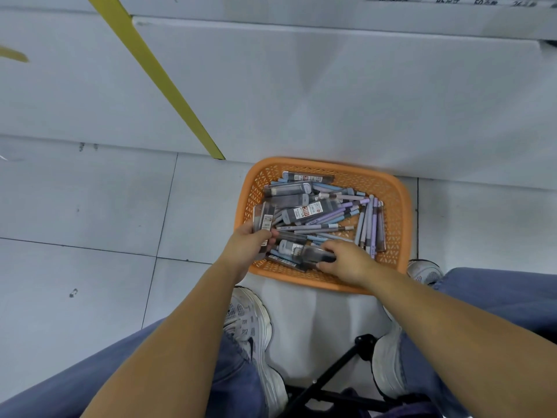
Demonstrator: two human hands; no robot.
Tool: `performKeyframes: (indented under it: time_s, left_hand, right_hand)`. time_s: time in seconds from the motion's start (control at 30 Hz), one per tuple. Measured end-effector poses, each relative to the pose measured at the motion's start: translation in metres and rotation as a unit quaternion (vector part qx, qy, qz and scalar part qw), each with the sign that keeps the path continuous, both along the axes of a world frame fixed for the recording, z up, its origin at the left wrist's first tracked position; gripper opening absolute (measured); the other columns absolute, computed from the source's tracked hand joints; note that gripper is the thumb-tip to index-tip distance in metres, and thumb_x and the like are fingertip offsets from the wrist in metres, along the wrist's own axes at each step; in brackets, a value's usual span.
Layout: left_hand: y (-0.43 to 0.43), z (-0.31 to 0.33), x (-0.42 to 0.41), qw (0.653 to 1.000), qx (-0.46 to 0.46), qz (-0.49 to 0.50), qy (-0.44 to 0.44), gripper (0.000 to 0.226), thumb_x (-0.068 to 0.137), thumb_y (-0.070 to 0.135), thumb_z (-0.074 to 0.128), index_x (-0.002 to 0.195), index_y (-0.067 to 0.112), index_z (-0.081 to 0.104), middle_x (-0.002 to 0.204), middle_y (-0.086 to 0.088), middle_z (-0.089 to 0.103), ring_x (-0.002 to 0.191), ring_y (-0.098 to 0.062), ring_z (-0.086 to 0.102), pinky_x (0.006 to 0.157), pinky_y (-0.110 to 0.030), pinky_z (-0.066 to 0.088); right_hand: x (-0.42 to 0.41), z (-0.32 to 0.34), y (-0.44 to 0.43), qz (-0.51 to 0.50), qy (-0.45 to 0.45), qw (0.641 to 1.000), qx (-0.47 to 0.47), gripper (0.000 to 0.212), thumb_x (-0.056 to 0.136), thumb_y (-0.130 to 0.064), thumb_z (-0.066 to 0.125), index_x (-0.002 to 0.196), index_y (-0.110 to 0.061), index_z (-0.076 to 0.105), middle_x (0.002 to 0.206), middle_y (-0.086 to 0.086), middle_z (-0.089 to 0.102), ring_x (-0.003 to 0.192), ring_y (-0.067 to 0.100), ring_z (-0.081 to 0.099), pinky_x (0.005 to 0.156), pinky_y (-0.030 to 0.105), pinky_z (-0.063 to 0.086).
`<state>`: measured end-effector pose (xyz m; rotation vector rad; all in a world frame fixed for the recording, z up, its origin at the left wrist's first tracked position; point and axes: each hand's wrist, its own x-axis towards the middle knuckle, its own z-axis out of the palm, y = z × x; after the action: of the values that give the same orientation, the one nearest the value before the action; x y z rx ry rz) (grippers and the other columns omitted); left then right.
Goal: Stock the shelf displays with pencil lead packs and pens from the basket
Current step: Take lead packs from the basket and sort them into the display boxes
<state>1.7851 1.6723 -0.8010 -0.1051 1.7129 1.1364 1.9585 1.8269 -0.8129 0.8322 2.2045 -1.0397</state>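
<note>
An orange plastic basket (pixel 398 206) stands on the floor against the base of a white shelf unit. It holds several dark pencil lead packs (pixel 304 211) and pastel blue and purple pens (pixel 372 224). My left hand (pixel 247 247) grips a small stack of lead packs (pixel 264 217) upright at the basket's left edge. My right hand (pixel 346 259) reaches into the near part of the basket and pinches another dark lead pack (pixel 316 254) lying flat there.
The white shelf base (pixel 331 86) rises behind the basket, with a yellow strip (pixel 156 76) running diagonally across it. Grey floor tiles spread to the left. My white shoes (pixel 250 327) and a black folding stool frame (pixel 340 372) are just below the basket.
</note>
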Motion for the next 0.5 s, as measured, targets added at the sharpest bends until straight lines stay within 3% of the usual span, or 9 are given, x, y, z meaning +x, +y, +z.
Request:
performKeyframes:
  time_s: [0.1,0.17,0.3,0.4,0.5]
  left_hand:
    - [0.0,0.0,0.001,1.0,-0.006,0.003,-0.007,0.02,0.094,0.009,0.062,0.113,0.005,0.068,0.091,-0.006,0.071,0.088,-0.02,0.065,0.093,-0.042,0.055]
    - [-0.001,0.0,0.002,1.0,-0.001,0.004,-0.008,0.019,0.094,0.011,0.065,0.112,0.006,0.067,0.087,-0.003,0.071,0.083,-0.017,0.065,0.085,-0.036,0.057]
    - [-0.001,0.006,0.005,1.0,0.002,-0.013,-0.001,0.012,0.097,0.016,0.064,0.106,0.007,0.066,0.083,-0.002,0.068,0.075,-0.013,0.061,0.07,-0.025,0.054]
    - [0.001,0.013,0.011,0.999,0.011,-0.027,-0.014,0.018,0.094,0.012,0.068,0.111,0.005,0.065,0.09,-0.008,0.068,0.08,-0.018,0.06,0.073,-0.029,0.053]
    - [0.008,0.024,0.02,0.997,0.03,-0.05,-0.041,0.026,0.088,0.01,0.075,0.112,0.012,0.065,0.081,0.001,0.071,0.071,-0.014,0.06,0.065,-0.028,0.048]
  right_hand:
    - [0.0,0.0,-0.001,0.006,0.013,1.0,0.01,0.022,0.093,-0.035,0.062,0.11,-0.022,0.059,0.111,0.001,0.063,0.102,0.021,0.058,0.079,0.031,0.042]
    - [0.001,-0.001,-0.003,0.008,0.012,1.0,0.02,0.02,0.094,-0.035,0.059,0.109,-0.021,0.056,0.112,0.002,0.062,0.105,0.023,0.058,0.078,0.031,0.041]
    - [0.001,0.005,0.001,-0.045,0.014,0.999,0.017,0.034,0.096,-0.035,0.057,0.125,-0.017,0.052,0.118,0.005,0.06,0.106,0.023,0.057,0.084,0.033,0.044]
    - [0.001,0.017,0.01,-0.148,0.032,0.988,-0.033,0.024,0.097,-0.03,0.057,0.117,-0.018,0.055,0.103,0.003,0.062,0.094,0.02,0.06,0.07,0.029,0.043]
    - [-0.003,0.037,0.019,-0.258,0.056,0.96,-0.094,0.012,0.097,-0.031,0.057,0.102,-0.02,0.059,0.089,0.002,0.067,0.072,0.013,0.064,0.054,0.022,0.045]
